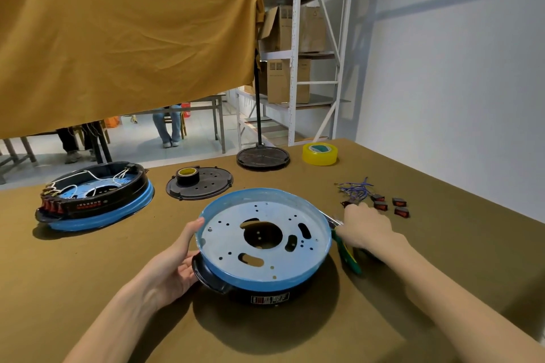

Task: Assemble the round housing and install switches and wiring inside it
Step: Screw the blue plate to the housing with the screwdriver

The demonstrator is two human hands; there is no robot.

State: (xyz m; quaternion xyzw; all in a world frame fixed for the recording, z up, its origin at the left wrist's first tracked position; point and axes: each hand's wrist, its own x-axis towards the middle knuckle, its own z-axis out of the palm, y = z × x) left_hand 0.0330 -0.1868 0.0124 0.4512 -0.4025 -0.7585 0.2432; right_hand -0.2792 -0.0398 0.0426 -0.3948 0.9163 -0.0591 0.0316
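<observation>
Your round housing [265, 242] sits front-centre on the brown table [442, 244]: blue rim up, perforated grey plate inside, black base w/ a label at 6 o'clock and a black handle at 8 o'clock. Your left hand [180, 259] cups the housing's edge at 9 o'clock, fingers spread wide, thumb up along the blue rim. Your right hand [365, 227] is at 3 o'clock, just beside the rim, fingers curled down over a green-handled tool [348, 253]; metal tip pokes out toward the rim. Can't tell if the grip is tight or just resting.

Red-and-black switches [392, 205] lie loose at 2 o'clock, touching or nearly touching your right fingertips. Blue wiring bundle [354, 187] just past them. A 2nd housing [94, 197], already wired w/ switches fitted, sits at 10 o'clock. Black lid [206, 188] w/ a tape roll [188, 175] on it at 11 o'clock. Yellow tape roll [320, 153] at 1 o'clock, far edge.
</observation>
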